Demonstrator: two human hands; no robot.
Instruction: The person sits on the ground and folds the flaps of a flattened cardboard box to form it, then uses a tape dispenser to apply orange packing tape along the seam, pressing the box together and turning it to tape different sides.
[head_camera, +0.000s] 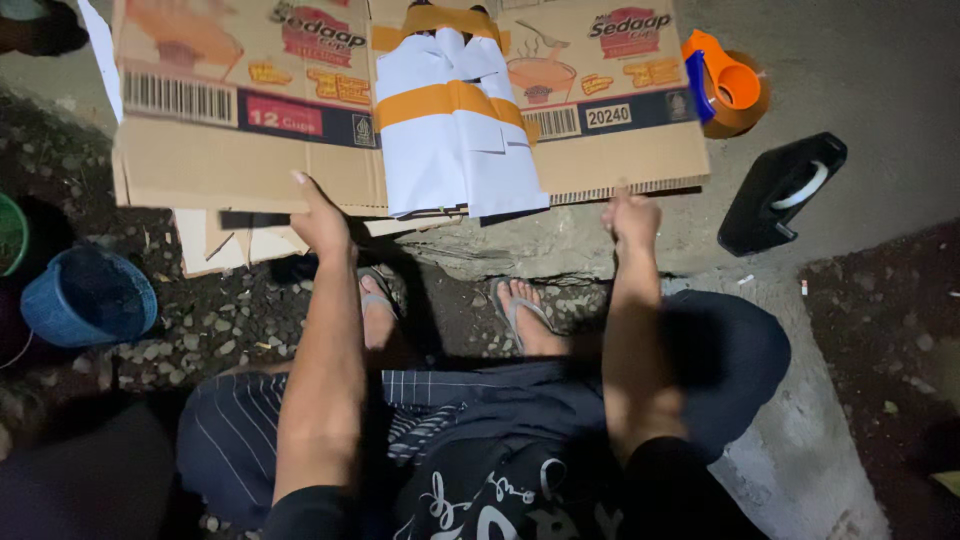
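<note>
Gripping flat corrugated cardboard (400, 150), hands (322, 222) apparently pinching.

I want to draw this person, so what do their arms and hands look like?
Both arms are bare from the elbows down. The left hand and right hand wear no gloves, rings or watch that show. Short black sleeves start near the picture's bottom edge, part of a black shirt with white lettering.

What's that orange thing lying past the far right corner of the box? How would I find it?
Start at the flattened brown cardboard box that both hands grip by its near edge. Follow it to its far right corner, where a round orange roll of packing tape in an orange dispenser lies on the grey concrete ground. Unlike the black wedge-shaped tape dispenser nearer the person, it is bright orange with a blue part.
</note>
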